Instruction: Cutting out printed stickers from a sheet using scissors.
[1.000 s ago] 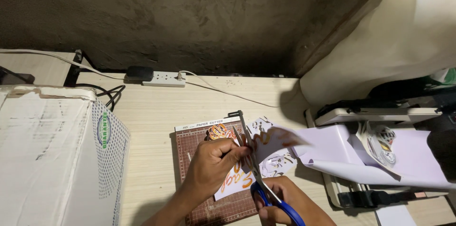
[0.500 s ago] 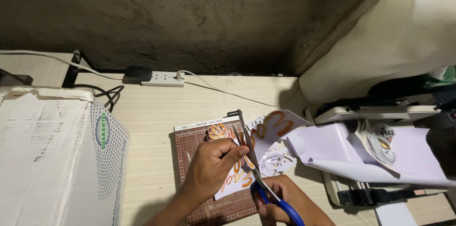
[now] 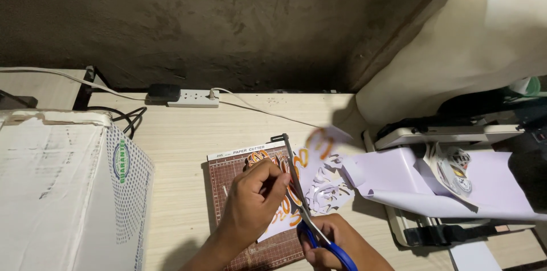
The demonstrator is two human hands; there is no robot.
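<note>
Clearly, the biggest things are seen at the sides: a white cardboard box point(image 3: 62, 191) at the left and a large pale machine point(image 3: 473, 60) at the right, from which a wide white sheet point(image 3: 421, 185) is curled out over the wooden table point(image 3: 176, 134). Against the dark wall a white power strip point(image 3: 191, 98) is laid, with its cable running across the table.

In the middle, a brown paper cutter board point(image 3: 228, 174) with a grid is placed, and on it the printed sheet point(image 3: 319, 182) with orange shapes is found, partly hanging off the board to the right. This sheet is pressed down by the left hand point(image 3: 253, 202), whose fingers are bent and closed on the paper close to the blade line. The blue-handled scissors point(image 3: 307, 208) are held by the right hand point(image 3: 333, 242), which is wrapped fully around the handles at the bottom edge of the view; the blades appear nearly closed and are laid along the sheet, pointing away from the person.

Some risks can be judged from this. The fingertips of the left hand are kept just beside the blades, so a nick could be caused if the paper slips. The loose right part of the sheet is not supported, so the cut line could be pulled crooked, or an orange shape could be cut into.
</note>
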